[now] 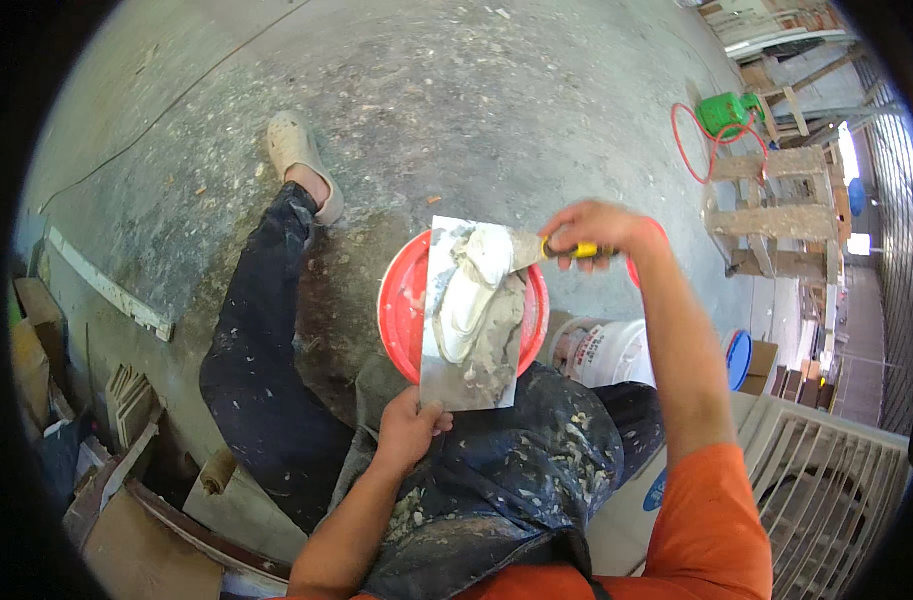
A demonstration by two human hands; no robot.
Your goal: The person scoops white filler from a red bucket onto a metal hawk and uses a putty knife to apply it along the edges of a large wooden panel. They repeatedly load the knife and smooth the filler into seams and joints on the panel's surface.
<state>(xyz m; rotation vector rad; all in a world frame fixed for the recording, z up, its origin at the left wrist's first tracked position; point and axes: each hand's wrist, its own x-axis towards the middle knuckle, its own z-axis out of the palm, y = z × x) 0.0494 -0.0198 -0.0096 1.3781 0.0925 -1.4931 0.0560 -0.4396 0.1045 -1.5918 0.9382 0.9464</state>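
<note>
Two hands doing the classic plasterer juggle here. Left hand (pixel 408 428) is pinched on the near edge of a flat metal hawk board (pixel 471 330), thumb on top and fingers wrapped under, probably so the plate stays roughly level and the mud doesn't slide off. Right hand (pixel 601 232) is closed tight round the yellow handle of a putty knife (pixel 524 250), blade lying on the far end of the board and touching a fat glob of white compound (pixel 468 295). The board sits right over a red bucket (pixel 401 305), so I'd guess any drips fall back in instead of on the floor. Compound looks thick and creamy, smeared in a curl down the plate, with grey crusty dried bits round the edges; the metal is scuffed and dull. Person's seated, dark trousers (pixel 261 370) speckled all over with pale splatter, one leg stretched out on a rough, dusty concrete floor (pixel 426 100). A white plastic tub (pixel 608 352) stands just beside the red one, on the right. Cardboard scraps (pixel 126 400) lie off to the left.
</note>
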